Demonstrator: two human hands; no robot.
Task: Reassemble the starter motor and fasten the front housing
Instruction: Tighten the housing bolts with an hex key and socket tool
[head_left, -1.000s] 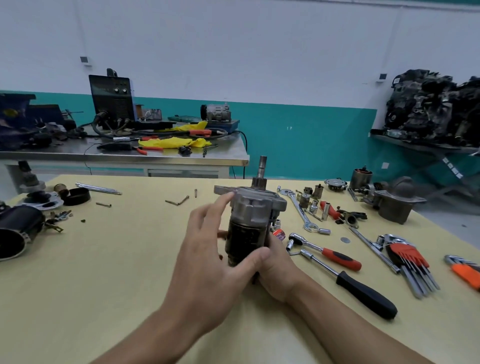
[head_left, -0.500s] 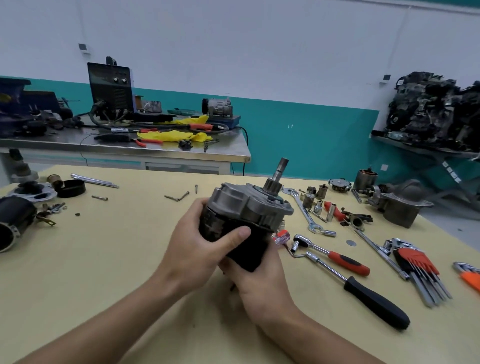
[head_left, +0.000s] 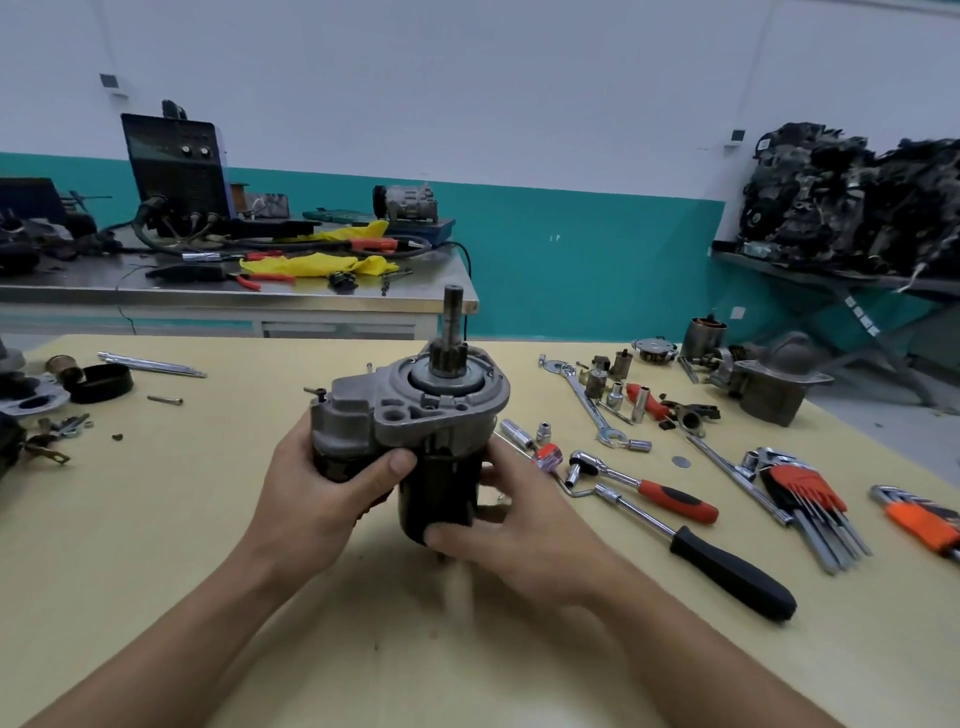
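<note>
**Head view (the only one).** I hold the starter motor (head_left: 415, 421) in both hands, in front of me over the middle of the tabletop (head_left: 156, 545). My left hand (head_left: 322, 493) grips the smaller lobe on the left. Its fingers curl round the far side and the thumb lies across the front, just under the grey end casting (head_left: 415, 400). My right hand (head_left: 519, 525) clamps the black body low down, thumb at the bottom edge and fingers round the right side. I cannot tell whether the base touches the tabletop, because the area beneath it is blurred.

**Change noted.** A second ago the unit stood upright with my left fingers up on the casting. Half a second ago it leaned over to the right. Now it is upright again and turned so that the casting's face and the shaft (head_left: 453, 322) are presented to me. My left hand has also dropped lower on the unit.

**Assessment.** I read this as a check of the mating face, not fastening. The front housing (head_left: 774, 387) lies well apart on the right of the tabletop, not fitted. The ratchet (head_left: 644, 483) and hex keys (head_left: 800, 483) lie untouched. In my judgement the housing has yet to go over the shaft before any bolt is driven.
</note>
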